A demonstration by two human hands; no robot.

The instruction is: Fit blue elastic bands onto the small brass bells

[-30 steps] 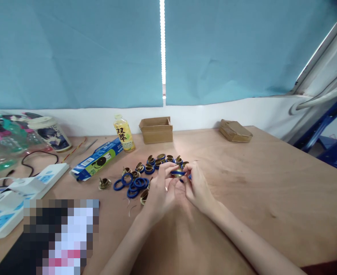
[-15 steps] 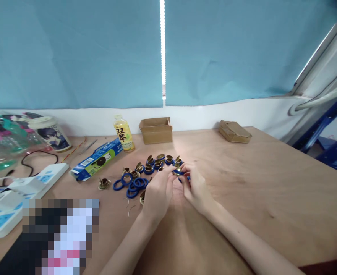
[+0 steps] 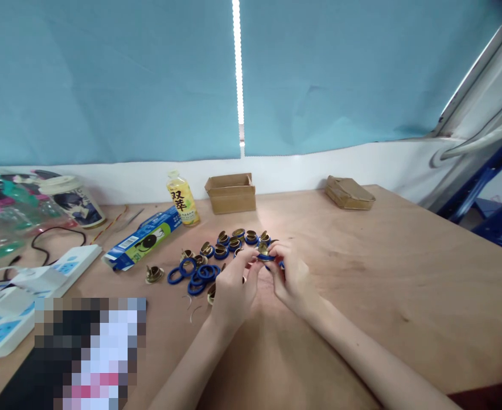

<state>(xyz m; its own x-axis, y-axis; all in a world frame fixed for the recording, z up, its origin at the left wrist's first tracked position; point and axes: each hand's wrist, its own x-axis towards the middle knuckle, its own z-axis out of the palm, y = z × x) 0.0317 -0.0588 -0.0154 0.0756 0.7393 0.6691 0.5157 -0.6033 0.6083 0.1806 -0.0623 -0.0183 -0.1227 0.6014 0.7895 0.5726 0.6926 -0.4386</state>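
Note:
Between the fingertips of my left hand and my right hand is a small brass-coloured round fitting with a blue ring around it. Both hands are closed on it, pinching it from either side. Just beyond them stand several similar brass fittings with blue rings, their metal tabs pointing up. Loose blue rings lie in a heap left of my left hand. A fitting with a pale rim sits apart at the left, and another is partly hidden by my left hand.
An open cardboard box and a yellow drink bottle stand at the back. A blue-green carton lies left of the fittings. Farther left are a cup and a power strip. A second cardboard box lies back right.
The held fitting has tilted slightly, with more of its brass face showing. Both hands keep their pinch on it in nearly the same place. The view has shifted a little.

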